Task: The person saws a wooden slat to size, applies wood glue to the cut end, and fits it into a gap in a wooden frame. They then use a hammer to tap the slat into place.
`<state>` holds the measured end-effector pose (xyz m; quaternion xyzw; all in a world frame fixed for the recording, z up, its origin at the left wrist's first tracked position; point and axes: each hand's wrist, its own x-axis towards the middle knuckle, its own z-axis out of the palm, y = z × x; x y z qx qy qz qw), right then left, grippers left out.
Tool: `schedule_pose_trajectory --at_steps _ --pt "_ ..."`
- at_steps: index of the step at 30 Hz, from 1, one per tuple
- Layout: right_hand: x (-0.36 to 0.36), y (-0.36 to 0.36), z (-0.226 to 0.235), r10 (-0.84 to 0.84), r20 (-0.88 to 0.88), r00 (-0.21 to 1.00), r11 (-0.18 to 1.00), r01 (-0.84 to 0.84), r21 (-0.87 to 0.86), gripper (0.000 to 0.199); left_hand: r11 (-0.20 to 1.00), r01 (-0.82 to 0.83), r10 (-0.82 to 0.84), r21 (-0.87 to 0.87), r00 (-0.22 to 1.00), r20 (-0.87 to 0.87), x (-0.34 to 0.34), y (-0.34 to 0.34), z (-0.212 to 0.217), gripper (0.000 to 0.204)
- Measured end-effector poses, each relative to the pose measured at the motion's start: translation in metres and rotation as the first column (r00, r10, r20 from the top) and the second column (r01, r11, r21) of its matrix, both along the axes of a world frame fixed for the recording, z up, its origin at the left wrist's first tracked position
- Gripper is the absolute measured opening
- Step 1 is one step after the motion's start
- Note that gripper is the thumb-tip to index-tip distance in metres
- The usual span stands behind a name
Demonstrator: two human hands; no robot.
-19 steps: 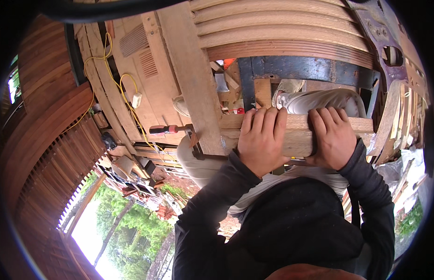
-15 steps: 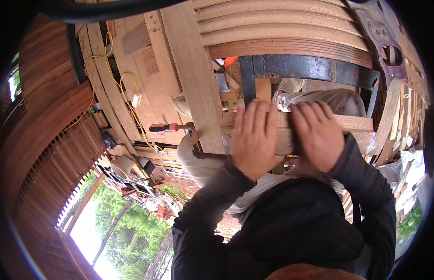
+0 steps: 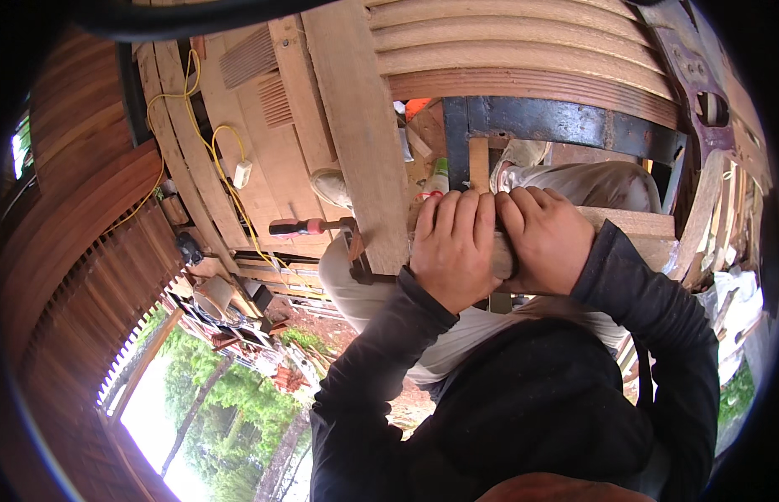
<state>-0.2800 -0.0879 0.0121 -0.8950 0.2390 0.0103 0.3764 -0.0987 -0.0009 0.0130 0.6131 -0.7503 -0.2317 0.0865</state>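
Note:
My left hand (image 3: 456,251) and my right hand (image 3: 547,238) lie side by side over a wooden rail (image 3: 628,222) in front of my body. Fingers on both are curled down over its far side. Between the palms shows the rounded end of a greyish-brown piece (image 3: 503,256), gripped from both sides; most of it is hidden, so its kind is unclear. To the left, a clamp (image 3: 297,227) with a red and black handle sits at the near end of a wide wooden plank (image 3: 364,142).
Beyond the hands is a black metal frame (image 3: 565,121) with slatted wood (image 3: 523,58) behind it. A purple-stained handsaw-like metal piece (image 3: 699,92) is at the far right. A yellow cord (image 3: 210,151) runs along boards at the left. Curved slatted woodwork (image 3: 80,234) stands further left.
My fingers, stretched out and blurred before, have curled down over the rail. My right hand has shifted left, closer to my left hand. The whole view has moved slightly.

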Motion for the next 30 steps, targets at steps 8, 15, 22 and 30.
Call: schedule_pose_trajectory --at_steps 8,15,22,30 --pt "-0.002 0.005 -0.001 -0.008 -0.027 1.000 1.000 0.009 0.029 0.094 0.999 0.014 -0.014 -0.036 1.000 -0.014 -0.002 -0.001 -0.004 0.072" --pt "-0.016 0.029 0.001 -0.139 -0.027 0.990 0.961 0.128 -0.247 0.063 0.998 0.030 -0.033 0.049 0.998 0.049 -0.012 0.005 0.010 0.103" --pt "-0.065 0.029 0.006 -0.216 -0.069 0.974 0.926 0.182 -0.331 0.057 0.996 0.091 -0.092 0.008 0.993 0.076 -0.040 -0.004 0.010 0.106" --pt "-0.066 0.028 -0.004 -0.211 0.020 0.977 0.919 0.206 -0.337 0.062 0.982 0.135 -0.124 -0.132 0.988 0.088 -0.040 -0.007 -0.002 0.090"
